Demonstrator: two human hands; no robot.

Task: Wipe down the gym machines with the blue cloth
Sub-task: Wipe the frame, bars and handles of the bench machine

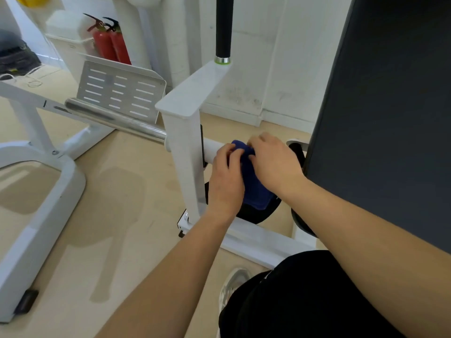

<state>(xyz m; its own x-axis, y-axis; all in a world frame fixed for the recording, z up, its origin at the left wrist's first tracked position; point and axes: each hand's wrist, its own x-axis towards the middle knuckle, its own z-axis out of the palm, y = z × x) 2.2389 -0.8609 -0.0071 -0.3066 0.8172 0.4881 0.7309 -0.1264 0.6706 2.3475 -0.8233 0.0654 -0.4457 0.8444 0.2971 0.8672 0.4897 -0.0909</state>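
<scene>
Soft blue cloth (255,191) lies draped over the white bar (214,148), just right of the post (184,162). It looks light and limp, so I judge it will fold and slide easily on the smooth paint. It is best held at both sides, so that it wraps the bar. Nearer the post, the left hand (225,178) curls its fingers over the cloth's edge. Farther from the post, the right hand (274,162) grips the cloth's top with bent fingers.
</scene>
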